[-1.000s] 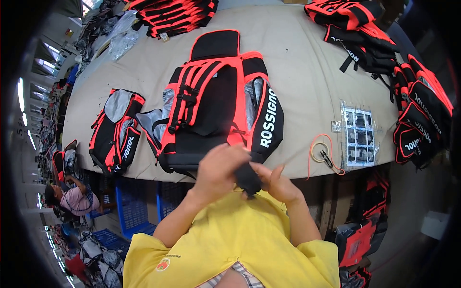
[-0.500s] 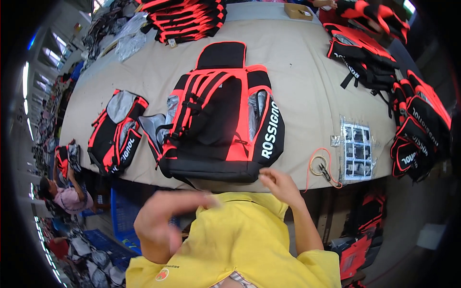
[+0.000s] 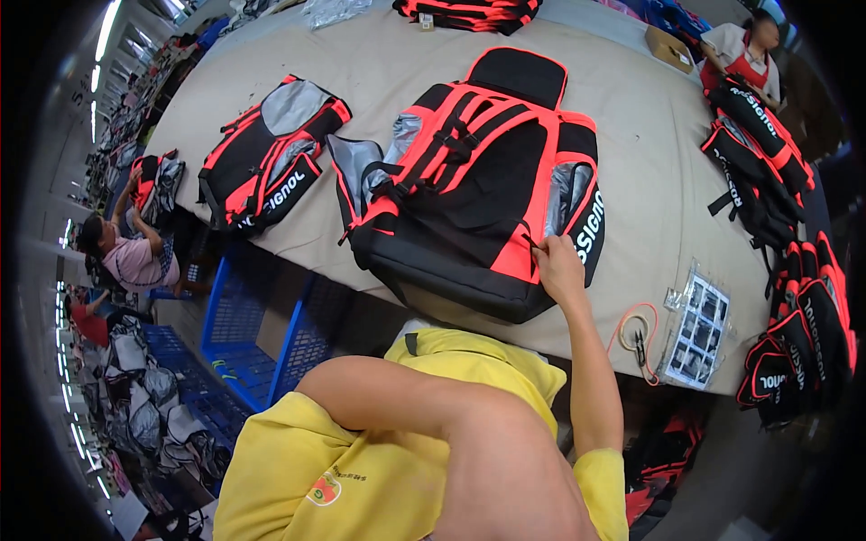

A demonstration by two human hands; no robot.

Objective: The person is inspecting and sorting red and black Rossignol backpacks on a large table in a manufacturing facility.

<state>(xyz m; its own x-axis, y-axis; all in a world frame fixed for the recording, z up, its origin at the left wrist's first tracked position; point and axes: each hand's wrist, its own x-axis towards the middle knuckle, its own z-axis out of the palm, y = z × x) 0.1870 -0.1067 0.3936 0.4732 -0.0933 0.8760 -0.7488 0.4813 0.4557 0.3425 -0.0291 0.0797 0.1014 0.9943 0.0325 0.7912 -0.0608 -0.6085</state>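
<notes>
A large black and neon-coral backpack lies back-panel up on the table, its straps showing and its top flap spread away from me. At its lower right corner my right hand is closed, thumb and fingers pinching a short black strap on the coral patch. My left arm bends across my yellow shirt toward the lower edge. The back of my left hand looms large there, close to the camera, with its fingers hidden. Silver lining shows in the backpack's side openings.
A smaller matching bag lies to the left on the beige table. Right of the backpack are small snips, a tape roll and a plastic-covered picture sheet. More bags hang at the right edge. Blue crates stand below left.
My right hand has moved from the backpack's bottom edge up onto its coral corner and pinches there. My left hand has swung across my chest toward the lower edge. The view has shifted leftward and down.
</notes>
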